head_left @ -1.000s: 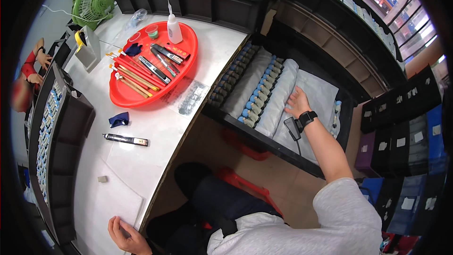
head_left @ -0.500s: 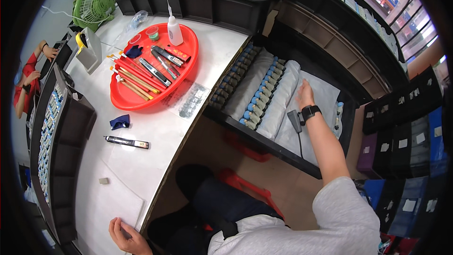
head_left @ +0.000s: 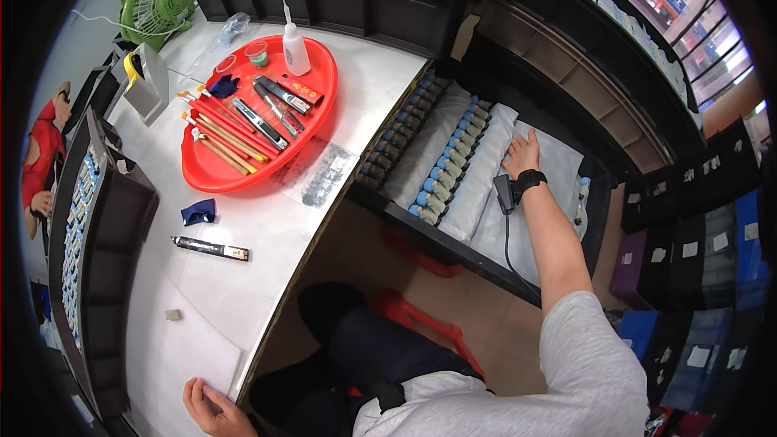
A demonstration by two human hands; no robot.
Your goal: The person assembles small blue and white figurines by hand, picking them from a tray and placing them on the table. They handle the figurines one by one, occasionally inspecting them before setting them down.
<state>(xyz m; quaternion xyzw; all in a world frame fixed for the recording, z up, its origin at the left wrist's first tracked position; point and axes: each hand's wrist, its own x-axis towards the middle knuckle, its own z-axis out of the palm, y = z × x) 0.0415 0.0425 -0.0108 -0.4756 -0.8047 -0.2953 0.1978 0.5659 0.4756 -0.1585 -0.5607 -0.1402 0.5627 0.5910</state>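
You have a black open-topped crate (head_left: 443,243) beside the table's right edge. Inside: small blue-topped figurines (head_left: 453,158), packed side by side in a slanting row; along their right, a puffy white padding strip (head_left: 494,134); right of that, a flat white liner sheet (head_left: 558,158). Your right hand (head_left: 522,156), fingers spread, is over the liner, contact unclear. Your left hand (head_left: 217,409), fingers curled, is at the near end of a thin white sheet (head_left: 194,348) lying flat.
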